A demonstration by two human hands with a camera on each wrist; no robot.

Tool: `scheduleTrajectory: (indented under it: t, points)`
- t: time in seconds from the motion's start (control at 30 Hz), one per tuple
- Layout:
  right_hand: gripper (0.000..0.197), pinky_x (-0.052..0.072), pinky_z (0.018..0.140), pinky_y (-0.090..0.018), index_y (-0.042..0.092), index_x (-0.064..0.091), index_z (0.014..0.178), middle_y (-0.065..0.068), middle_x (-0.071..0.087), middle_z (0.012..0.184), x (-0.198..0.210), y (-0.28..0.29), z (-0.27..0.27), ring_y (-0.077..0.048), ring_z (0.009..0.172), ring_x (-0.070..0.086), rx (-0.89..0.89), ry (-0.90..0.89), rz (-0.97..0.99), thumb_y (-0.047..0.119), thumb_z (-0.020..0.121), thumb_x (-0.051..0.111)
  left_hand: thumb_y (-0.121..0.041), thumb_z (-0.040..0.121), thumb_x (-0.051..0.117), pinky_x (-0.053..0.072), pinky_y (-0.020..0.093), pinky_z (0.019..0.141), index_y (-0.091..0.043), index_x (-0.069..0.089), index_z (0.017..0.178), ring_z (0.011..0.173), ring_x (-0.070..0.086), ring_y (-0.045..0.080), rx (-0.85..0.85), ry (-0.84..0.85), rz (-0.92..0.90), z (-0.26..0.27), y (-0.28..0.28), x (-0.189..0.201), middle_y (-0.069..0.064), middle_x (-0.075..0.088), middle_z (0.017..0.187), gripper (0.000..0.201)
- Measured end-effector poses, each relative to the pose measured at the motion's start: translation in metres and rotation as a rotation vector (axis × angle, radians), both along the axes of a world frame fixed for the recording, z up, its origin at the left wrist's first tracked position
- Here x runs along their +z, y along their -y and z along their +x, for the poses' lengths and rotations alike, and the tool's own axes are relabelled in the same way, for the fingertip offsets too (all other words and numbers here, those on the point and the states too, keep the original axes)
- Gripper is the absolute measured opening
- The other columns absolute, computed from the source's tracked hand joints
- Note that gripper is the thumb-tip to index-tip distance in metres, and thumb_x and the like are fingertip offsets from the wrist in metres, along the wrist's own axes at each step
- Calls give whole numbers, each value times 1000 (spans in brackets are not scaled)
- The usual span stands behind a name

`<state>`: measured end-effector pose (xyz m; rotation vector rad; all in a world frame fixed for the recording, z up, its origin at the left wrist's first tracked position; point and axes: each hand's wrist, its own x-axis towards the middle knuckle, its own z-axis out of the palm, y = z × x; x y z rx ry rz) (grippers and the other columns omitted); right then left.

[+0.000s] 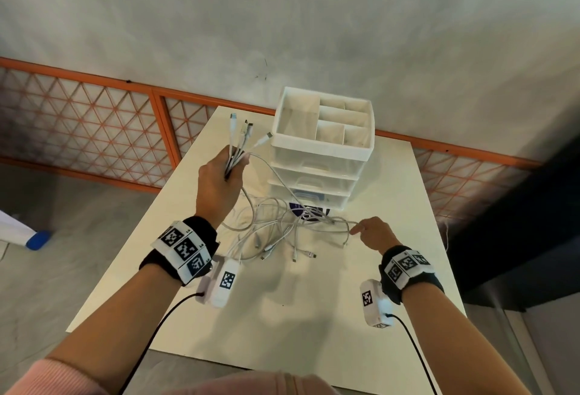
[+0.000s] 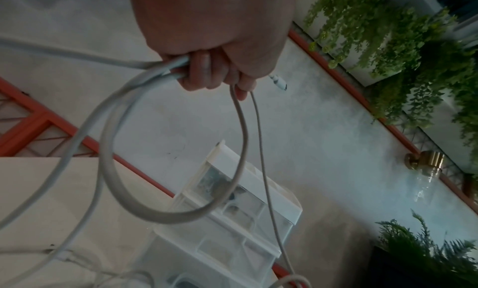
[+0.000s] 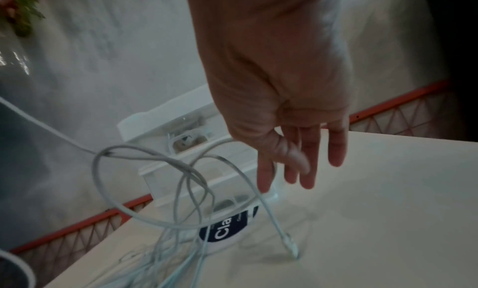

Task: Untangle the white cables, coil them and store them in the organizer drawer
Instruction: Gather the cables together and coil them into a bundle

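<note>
On the cream table (image 1: 392,206), organizer (image 1: 323,143) at 12 o'clock, left hand (image 1: 216,181) is fisting cable ends up w/ plugs aligned, prob. so white cables (image 1: 282,231) hang free, while right hand (image 1: 375,233), fingers loosely extended, is hooking one strand at 3 o'clock.

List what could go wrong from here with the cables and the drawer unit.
1. The left hand grips a bunch of white cables held high while the knotted white cable tangle lies on the cream table; pulling up may tighten the knots.
2. One strand runs past the white plastic organizer drawer unit; a tug could snag or shift it.
3. The right hand has straight fingers beside a loop; the tangle may drag unrestrained.
</note>
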<state>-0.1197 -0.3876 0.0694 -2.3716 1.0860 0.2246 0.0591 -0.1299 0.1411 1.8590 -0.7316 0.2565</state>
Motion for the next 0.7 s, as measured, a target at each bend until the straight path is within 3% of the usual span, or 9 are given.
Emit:
scheduleTrajectory:
  t: [0.07, 0.13, 0.2, 0.3, 0.37, 0.43, 0.5, 0.63, 0.7]
  points:
    - [27, 42, 100, -42, 13, 56, 97, -10, 50, 121, 5, -6, 8, -30, 109, 52, -69, 150, -30, -6, 80, 46, -23, 95, 55, 30, 16, 50, 2, 56, 82, 53, 40, 22, -47, -6, 0, -5, 4, 1, 12, 49, 56, 29]
    - [47, 37, 98, -40, 13, 47, 113, -8, 39, 120, 19, -15, 18, -25, 106, 44, -57, 348, -43, -11, 72, 50, -23, 95, 55, 29, 15, 49, 2, 55, 82, 53, 37, 19, -101, 6, 8, -10, 9, 2, 3, 42, 53, 29]
    - [61, 41, 93, -34, 19, 44, 123, -3, 39, 126, 39, -28, 31, -20, 113, 41, 194, 419, 142, -12, 71, 54, -24, 96, 55, 28, 15, 49, 2, 56, 83, 55, 37, 22, -144, 34, 14, -15, 13, 4, 8, 44, 54, 29]
    - [46, 46, 88, -17, 17, 53, 121, -2, 60, 114, 54, -50, 45, -10, 107, 55, 537, 273, 539, -5, 82, 62, -25, 96, 55, 28, 15, 48, 3, 55, 83, 54, 37, 24, -130, 34, -9, -19, 18, 7, 11, 44, 54, 31]
    - [20, 46, 82, -11, 12, 61, 107, -2, 67, 91, 50, -59, 50, -5, 89, 62, 551, 219, 572, 2, 89, 60, -24, 97, 53, 27, 16, 47, 3, 53, 81, 51, 35, 18, -68, 26, -44, -17, 17, 10, 2, 39, 52, 31]
    - [10, 42, 80, -13, 14, 61, 94, 1, 67, 80, 42, -59, 49, -4, 83, 61, 538, 183, 501, 7, 93, 53, -23, 97, 52, 26, 18, 48, 3, 52, 81, 50, 39, 17, 8, 29, -71, -11, 13, 10, 1, 42, 53, 30]
    - [15, 39, 83, -18, 16, 57, 89, 2, 66, 79, 32, -52, 45, -10, 89, 59, 544, 107, 427, 10, 96, 46, -23, 97, 52, 28, 26, 51, 4, 54, 83, 53, 41, 21, 66, 30, -83, -5, 7, 8, 10, 49, 58, 31]
    - [28, 42, 97, -32, 24, 51, 81, 7, 65, 88, 20, -34, 35, -21, 106, 59, 485, -4, 327, 20, 102, 33, -23, 97, 52, 28, 28, 51, 3, 60, 90, 52, 37, 17, 217, -40, -136, 8, -4, -2, 1, 47, 59, 28]
    - [32, 39, 103, -37, 25, 52, 80, 6, 65, 95, 16, -27, 30, -22, 113, 57, 450, -20, 288, 22, 102, 29, -24, 96, 53, 31, 30, 54, 3, 61, 89, 56, 42, 22, 264, -65, -140, 14, -7, -6, 8, 52, 62, 29]
